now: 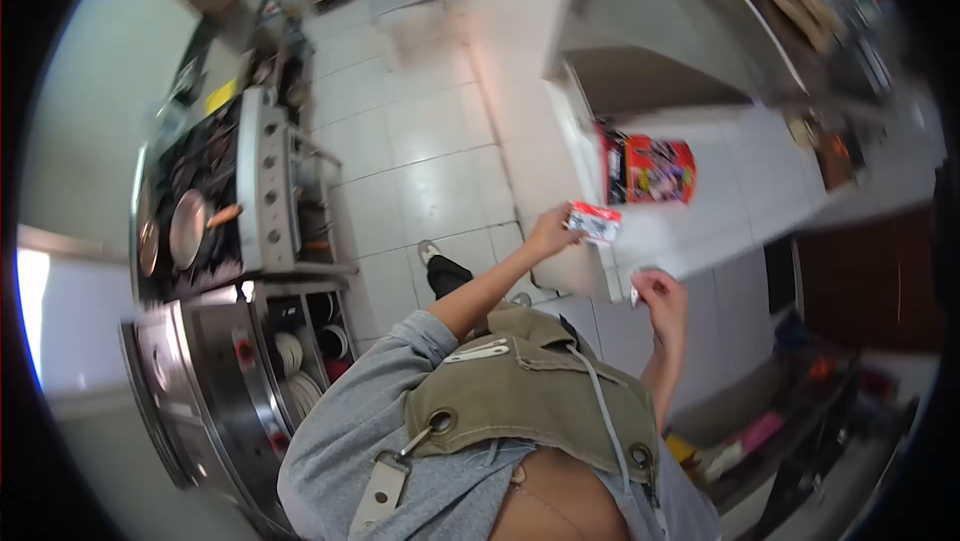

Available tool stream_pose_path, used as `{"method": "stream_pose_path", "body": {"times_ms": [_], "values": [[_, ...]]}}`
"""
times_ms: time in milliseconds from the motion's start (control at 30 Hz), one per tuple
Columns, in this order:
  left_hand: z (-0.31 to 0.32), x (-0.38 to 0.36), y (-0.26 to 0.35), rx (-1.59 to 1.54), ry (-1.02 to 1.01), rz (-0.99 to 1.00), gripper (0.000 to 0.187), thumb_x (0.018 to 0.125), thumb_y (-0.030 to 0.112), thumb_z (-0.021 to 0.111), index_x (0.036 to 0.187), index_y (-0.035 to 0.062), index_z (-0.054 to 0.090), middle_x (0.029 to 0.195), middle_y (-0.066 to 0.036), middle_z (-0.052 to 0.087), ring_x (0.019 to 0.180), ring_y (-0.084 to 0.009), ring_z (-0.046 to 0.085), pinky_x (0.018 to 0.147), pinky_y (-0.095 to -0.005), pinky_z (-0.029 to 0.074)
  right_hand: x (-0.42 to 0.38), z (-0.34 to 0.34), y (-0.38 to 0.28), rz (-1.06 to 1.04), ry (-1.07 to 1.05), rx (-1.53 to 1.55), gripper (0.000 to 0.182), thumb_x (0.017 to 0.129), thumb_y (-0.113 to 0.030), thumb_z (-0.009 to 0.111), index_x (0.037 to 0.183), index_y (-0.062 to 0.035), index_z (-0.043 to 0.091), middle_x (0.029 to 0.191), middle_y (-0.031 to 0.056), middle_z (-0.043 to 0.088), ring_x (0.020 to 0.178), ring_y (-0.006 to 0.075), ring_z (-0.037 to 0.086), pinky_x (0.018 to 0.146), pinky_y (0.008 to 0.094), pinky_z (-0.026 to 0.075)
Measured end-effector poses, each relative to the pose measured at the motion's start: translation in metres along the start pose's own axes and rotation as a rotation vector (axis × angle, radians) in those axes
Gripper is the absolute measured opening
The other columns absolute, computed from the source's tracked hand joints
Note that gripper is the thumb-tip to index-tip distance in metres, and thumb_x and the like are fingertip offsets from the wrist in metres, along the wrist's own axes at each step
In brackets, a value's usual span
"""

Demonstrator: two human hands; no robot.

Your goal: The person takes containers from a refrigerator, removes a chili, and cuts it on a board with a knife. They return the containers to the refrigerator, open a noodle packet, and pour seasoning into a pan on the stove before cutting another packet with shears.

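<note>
- One small red-and-white packet [600, 225] is what I find in the left hand [550, 232], just right of the frame's centre; the fingers grasp it by its left end.
- The right hand [664, 301] sits lower and further right in my view, fingers drawn together, pinching a small pale piece [635, 294] too blurred for me to name.
- I see the two hands apart from each other, both by the near edge of a white counter [735, 156] that fills the right of the frame.
- On that counter, above the held packet, I make out a larger red bag [661, 170] with dark, colourful print, lying flat.
- Along the left of the frame I have a stove [266, 181] with a row of knobs; a pan [187, 228] with a wooden handle rests on it.
- Below the stove, at lower left, stacked plates [289, 353] show on a shelf.
- At bottom centre I look down on an olive apron [535, 376] over a grey top [350, 411].
</note>
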State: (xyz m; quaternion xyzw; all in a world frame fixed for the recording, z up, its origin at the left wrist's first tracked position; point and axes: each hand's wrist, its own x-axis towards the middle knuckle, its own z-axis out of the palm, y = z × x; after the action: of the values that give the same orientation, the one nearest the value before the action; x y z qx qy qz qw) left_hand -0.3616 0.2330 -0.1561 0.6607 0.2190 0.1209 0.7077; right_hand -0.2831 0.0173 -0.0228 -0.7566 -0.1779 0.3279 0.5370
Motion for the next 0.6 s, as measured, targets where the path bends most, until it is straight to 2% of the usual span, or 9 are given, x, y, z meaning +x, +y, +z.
{"method": "stream_pose_path", "body": {"times_ms": [67,133,167,267,367,433,467,533,600], "values": [[-0.019,-0.01,0.0,-0.152,0.013,-0.13,0.022,0.079,0.01,0.065,0.096,-0.0006,0.057,0.083,-0.005,0.063,0.073,-0.011,0.06,0.064,-0.0258,0.049,-0.016,0.019,-0.037,0.033,-0.051,0.583,0.012,0.078,-0.009,0.068,0.081,0.0001,0.062,0.067,-0.0001,0.058,0.061,0.0069,0.051,0.056,0.0208,0.041],[-0.047,-0.029,0.001,-0.198,0.04,-0.186,0.024,0.08,0.015,0.065,0.099,0.0025,0.058,0.084,-0.005,0.063,0.074,-0.0107,0.06,0.065,-0.0236,0.048,0.011,0.03,-0.042,-0.043,-0.977,1.271,0.011,0.075,-0.008,0.069,0.077,0.0009,0.062,0.064,-0.0003,0.058,0.057,0.007,0.05,0.054,0.022,0.041],[-0.061,-0.042,-0.001,-0.251,0.094,-0.209,0.024,0.081,0.016,0.065,0.1,0.0033,0.058,0.085,-0.005,0.063,0.075,-0.0104,0.06,0.067,-0.0235,0.047,0.023,0.049,-0.058,-0.012,-1.049,1.262,0.011,0.075,-0.008,0.069,0.077,0.0009,0.062,0.064,-0.0003,0.058,0.057,0.007,0.05,0.054,0.022,0.041],[-0.102,-0.086,-0.009,-0.327,0.236,-0.241,0.024,0.082,0.019,0.064,0.101,0.0044,0.059,0.088,-0.003,0.062,0.077,-0.0096,0.059,0.068,-0.0234,0.047,0.044,0.109,-0.087,-0.275,-0.198,-0.394,0.007,0.074,-0.003,0.068,0.074,0.0024,0.063,0.063,0.0044,0.061,0.055,0.0073,0.052,0.053,0.0212,0.042],[-0.151,-0.124,-0.018,-0.416,0.472,-0.362,0.024,0.083,0.021,0.063,0.101,0.0059,0.06,0.093,-0.001,0.062,0.079,-0.0088,0.058,0.07,-0.0227,0.045,0.06,0.14,-0.122,-0.265,-0.608,-0.191,0.013,0.075,-0.009,0.069,0.074,0.0022,0.063,0.062,0.0038,0.06,0.055,0.008,0.053,0.052,0.0219,0.041],[-0.179,-0.154,-0.033,-0.545,0.583,-0.36,0.022,0.083,0.022,0.064,0.1,0.0086,0.061,0.094,0.0,0.063,0.082,-0.0075,0.058,0.074,-0.0219,0.044,0.072,0.169,-0.139,-0.124,-1.388,0.673,0.013,0.075,-0.008,0.068,0.072,0.0029,0.062,0.062,0.005,0.061,0.055,0.0162,0.059,0.054,0.0237,0.044],[-0.19,-0.165,-0.032,-0.554,0.601,-0.362,0.022,0.083,0.022,0.064,0.1,0.0086,0.061,0.094,0.0,0.063,0.082,-0.0075,0.058,0.074,-0.0219,0.044,0.077,0.192,-0.14,-0.111,-1.404,0.669,0.013,0.075,-0.008,0.068,0.072,0.0029,0.062,0.062,0.005,0.061,0.055,0.0162,0.059,0.054,0.0237,0.044],[-0.214,-0.18,-0.026,-0.665,0.74,-0.27,0.02,0.083,0.023,0.065,0.099,0.0111,0.063,0.094,0.001,0.064,0.085,-0.0064,0.057,0.077,-0.0223,0.042,0.09,0.252,-0.135,-0.653,-0.381,-0.627,0.013,0.072,-0.006,0.069,0.066,0.001,0.06,0.06,0.0069,0.06,0.054,0.0192,0.059,0.052,0.0272,0.045],[-0.24,-0.186,-0.007,-0.685,0.788,-0.244,0.02,0.083,0.024,0.065,0.098,0.0106,0.064,0.093,0.002,0.065,0.086,-0.0058,0.057,0.078,-0.0227,0.042,0.106,0.28,-0.147,-0.678,-0.438,-0.633,0.012,0.071,-0.005,0.069,0.065,-0.0005,0.06,0.061,0.0093,0.061,0.055,0.0184,0.059,0.053,0.0288,0.045]]}}
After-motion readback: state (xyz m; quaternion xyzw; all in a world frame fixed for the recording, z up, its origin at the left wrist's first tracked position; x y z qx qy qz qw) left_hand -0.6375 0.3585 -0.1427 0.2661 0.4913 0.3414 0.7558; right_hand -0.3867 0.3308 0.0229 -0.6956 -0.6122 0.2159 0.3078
